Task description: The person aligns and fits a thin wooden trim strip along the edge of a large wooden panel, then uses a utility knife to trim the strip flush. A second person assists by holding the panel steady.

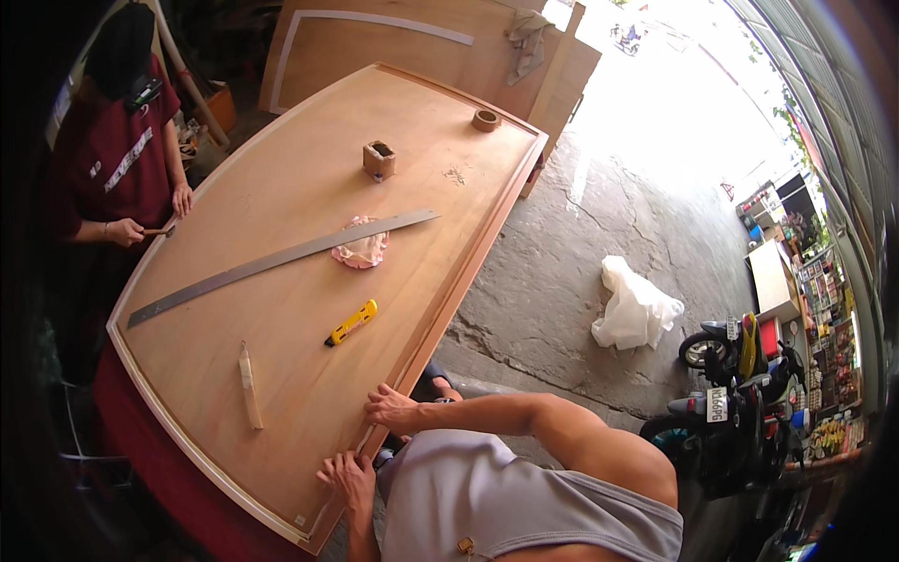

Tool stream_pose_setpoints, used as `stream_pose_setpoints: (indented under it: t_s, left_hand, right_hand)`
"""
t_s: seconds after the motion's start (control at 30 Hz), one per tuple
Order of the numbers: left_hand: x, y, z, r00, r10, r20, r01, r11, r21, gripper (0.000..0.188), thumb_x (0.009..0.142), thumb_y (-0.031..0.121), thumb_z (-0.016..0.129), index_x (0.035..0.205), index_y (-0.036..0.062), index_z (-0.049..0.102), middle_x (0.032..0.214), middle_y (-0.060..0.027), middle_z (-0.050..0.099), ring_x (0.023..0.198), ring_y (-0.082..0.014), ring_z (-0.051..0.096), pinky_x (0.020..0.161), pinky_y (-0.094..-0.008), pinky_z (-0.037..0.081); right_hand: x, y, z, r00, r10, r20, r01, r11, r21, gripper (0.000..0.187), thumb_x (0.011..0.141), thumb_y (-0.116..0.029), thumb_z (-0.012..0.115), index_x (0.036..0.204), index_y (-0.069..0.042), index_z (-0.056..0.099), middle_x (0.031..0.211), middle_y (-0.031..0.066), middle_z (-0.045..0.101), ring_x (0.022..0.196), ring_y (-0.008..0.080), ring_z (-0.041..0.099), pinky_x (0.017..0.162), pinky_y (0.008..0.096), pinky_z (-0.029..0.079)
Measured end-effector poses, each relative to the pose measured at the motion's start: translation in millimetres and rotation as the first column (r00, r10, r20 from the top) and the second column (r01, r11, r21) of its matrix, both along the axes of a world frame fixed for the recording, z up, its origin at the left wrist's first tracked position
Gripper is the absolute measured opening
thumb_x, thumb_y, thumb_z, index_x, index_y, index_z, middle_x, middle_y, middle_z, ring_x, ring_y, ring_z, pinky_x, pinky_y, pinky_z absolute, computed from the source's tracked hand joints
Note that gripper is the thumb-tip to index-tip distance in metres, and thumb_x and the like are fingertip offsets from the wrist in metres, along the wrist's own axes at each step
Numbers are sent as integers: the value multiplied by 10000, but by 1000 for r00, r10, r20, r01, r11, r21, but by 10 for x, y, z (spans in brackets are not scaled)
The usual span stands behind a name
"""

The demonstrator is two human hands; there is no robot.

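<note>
A large curved-edged wooden panel (206, 356) lies flat in front of me, with a raised trim strip (449, 290) along its near edge. My right hand (391, 409) rests on this edge, its fingers apart and reaching onto the trim. Lower in view, my left hand (348, 480) touches the same edge with spread fingers. No tool shows in either hand. On the panel lie a yellow utility knife (351, 323), a flat wooden stick with a whitish tip (250, 386), and a long metal straightedge (272, 269) resting across a crumpled pinkish cloth (361, 245).
A brown open-topped box (378, 161) and a tape roll (485, 120) stand farther along the panel. Across it, a person in a maroon shirt (122, 159) holds a wooden-handled tool (154, 231) at the rim. A white plastic bag (637, 304) and parked motorbikes (721, 403) are at right.
</note>
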State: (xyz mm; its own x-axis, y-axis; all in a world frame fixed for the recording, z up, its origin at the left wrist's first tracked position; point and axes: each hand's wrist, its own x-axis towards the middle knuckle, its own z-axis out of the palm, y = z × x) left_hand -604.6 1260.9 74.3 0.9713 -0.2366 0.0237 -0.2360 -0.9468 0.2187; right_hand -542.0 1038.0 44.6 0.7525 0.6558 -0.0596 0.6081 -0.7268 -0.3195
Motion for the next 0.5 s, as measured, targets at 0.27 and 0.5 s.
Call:
stream_pose_setpoints:
  t_s: [0.27,0.5]
  left_hand:
    - [-37,29,163,998,18,53,-15,998,-58,192,793,354,698,848,171,716,866,-56,661,948,-290,570,880,-483,352]
    - [-105,130,-13,992,126,6,-123,979,-165,238,754,394,733,826,170,703,854,-39,650,950,-278,549,853,-494,335]
  right_hand:
    - [139,-113,307,986,-44,-159,40,999,-28,502,492,-455,862,953,-308,731,1003,-21,579,1075,216,479,877,409,337]
    - [81,-40,389,949,-183,-258,204,977,56,595,595,-555,833,1071,-223,703,1073,38,598,1107,276,526,923,453,361]
